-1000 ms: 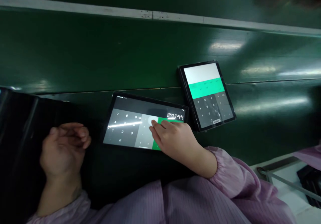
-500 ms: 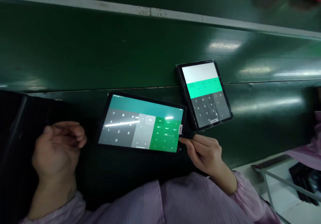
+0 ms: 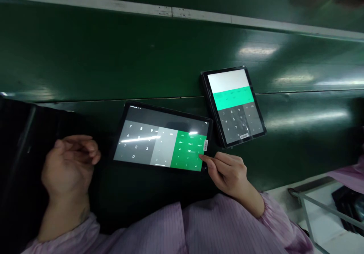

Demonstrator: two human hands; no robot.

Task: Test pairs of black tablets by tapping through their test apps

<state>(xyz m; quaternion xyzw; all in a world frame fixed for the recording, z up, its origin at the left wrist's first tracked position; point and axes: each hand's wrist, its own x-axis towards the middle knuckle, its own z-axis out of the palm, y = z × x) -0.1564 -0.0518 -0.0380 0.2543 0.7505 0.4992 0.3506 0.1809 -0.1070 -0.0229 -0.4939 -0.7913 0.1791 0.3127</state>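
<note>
A black tablet (image 3: 139, 144) with a calculator on its screen lies landscape on the green table, dark grey across the top and green keys on the right. The pointing index finger of my right hand (image 3: 229, 170) is over those green keys near the right edge. The other fingers are curled in, and this hand holds nothing. My left hand (image 3: 68, 166) rests palm up to the left of the tablet, apart from it, loosely curled with a gap at the thumb and nothing in it. Behind my right hand lies a second tablet (image 3: 234, 112), also showing a calculator, seemingly on a dark stack.
The green table (image 3: 93, 64) has a seam across it and a pale strip (image 3: 136, 8) along its far part. Something black (image 3: 17, 163) stands at the left. At the lower right are a metal-framed cart (image 3: 313, 216) and a pink sleeve (image 3: 349, 176) of another person.
My right fingertip has moved left from the tablet's edge onto the green keys. The top of that screen has turned from teal to dark grey. My left hand remains beside the tablet.
</note>
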